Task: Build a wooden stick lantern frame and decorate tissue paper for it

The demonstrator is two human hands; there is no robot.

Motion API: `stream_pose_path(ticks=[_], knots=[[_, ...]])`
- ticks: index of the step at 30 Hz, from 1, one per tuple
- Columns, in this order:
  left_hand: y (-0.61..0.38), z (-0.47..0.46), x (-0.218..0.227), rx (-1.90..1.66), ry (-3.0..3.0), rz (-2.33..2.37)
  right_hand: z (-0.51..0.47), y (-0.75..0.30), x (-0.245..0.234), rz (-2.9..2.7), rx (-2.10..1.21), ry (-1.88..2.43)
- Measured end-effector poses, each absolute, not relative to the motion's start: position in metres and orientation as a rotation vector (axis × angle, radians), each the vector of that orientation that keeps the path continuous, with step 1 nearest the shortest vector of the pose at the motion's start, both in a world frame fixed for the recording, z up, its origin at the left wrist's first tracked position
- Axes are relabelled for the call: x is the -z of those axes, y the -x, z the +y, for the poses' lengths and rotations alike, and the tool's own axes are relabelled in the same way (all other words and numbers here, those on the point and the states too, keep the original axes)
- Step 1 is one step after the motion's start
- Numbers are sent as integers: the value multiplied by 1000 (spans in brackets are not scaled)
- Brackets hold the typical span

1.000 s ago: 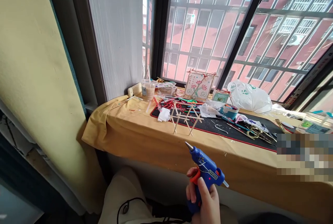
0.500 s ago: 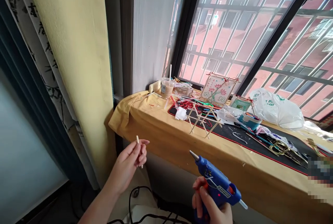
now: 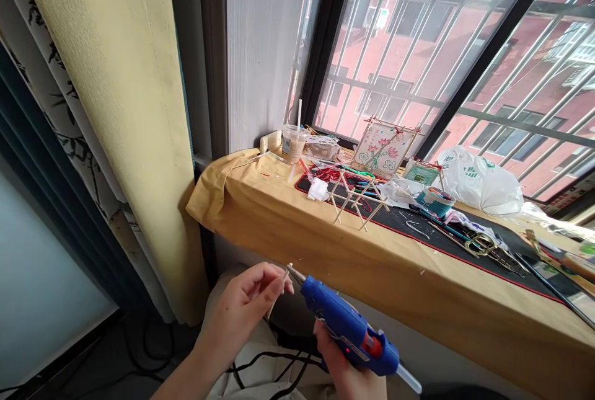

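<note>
Glue gun (image 3: pixel 348 328) is sitting in R hand (image 3: pixel 346 372), which is wrapping snugly round the handle. L hand (image 3: pixel 253 294) is pinching a short thin stick (image 3: pixel 286 274) btwn thumb & fingertips, other fingers curling loosely. Stick's long axis is running steeply, leaning up & to the R, w/ its upper end poking out past the L fingers. Gun's long axis is slanting the other way, nozzle (image 3: pixel 299 275) pointing up-L, so tip & stick end are meeting just R of the L hand; prob. touching, but too small to be sure. L hand is the nearer one to the stick, obv., since it's holding it; R hand is staying lower & farther R.

Beyond the hands, well apart, an open stick frame (image 3: pixel 357 204) is standing near the front edge of the cloth-covered worktop (image 3: pixel 253 183), w/ a white wad (image 3: pixel 318 190) just L. Dark mat (image 3: pixel 395 221) is carrying gold scissors (image 3: pixel 481 244). Farther back, a drink cup (image 3: pixel 294 147) & flower panel (image 3: pixel 383 149) are standing by the window.
</note>
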State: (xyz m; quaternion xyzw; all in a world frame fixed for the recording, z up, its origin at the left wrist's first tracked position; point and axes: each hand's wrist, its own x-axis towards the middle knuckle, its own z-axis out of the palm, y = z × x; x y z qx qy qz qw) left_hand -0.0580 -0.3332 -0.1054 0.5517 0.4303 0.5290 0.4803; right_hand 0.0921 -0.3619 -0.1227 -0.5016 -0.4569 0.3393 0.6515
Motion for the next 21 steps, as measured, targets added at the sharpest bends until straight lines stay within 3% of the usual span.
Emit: stream_pose_path(ticks=[21], knots=[[54,-345,98,-1246,-1213,959,-367,-96,114,-1260,-474,1174]])
